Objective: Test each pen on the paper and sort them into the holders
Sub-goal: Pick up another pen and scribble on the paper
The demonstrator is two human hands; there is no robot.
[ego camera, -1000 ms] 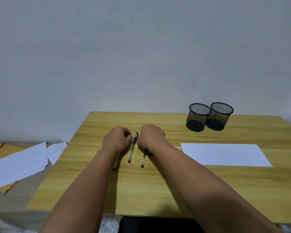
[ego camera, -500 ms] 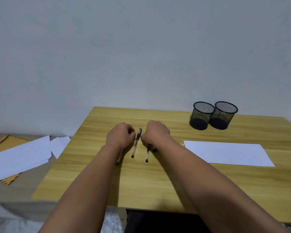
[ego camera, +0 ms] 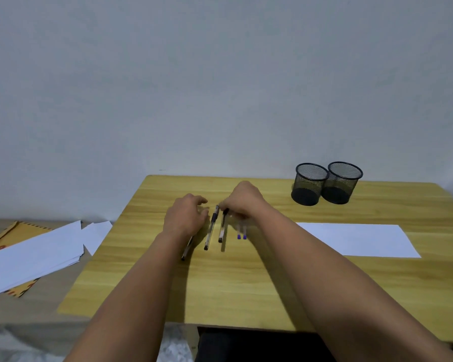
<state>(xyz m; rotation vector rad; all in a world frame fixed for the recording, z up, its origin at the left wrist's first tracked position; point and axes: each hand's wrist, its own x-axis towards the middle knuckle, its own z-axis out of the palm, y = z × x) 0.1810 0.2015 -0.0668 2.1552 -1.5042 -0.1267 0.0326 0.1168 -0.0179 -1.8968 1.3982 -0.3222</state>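
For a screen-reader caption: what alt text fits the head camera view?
Two bare hands, left hand and right hand, reach over pens lying on a wooden table. White paper lies right, two black mesh holders behind it.

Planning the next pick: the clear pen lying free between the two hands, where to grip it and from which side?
Pinch the clear pen at mid-barrel from above, fingers closing across its width. It lies flat on the table, long axis running near to far, with open wood on both sides at its near half.
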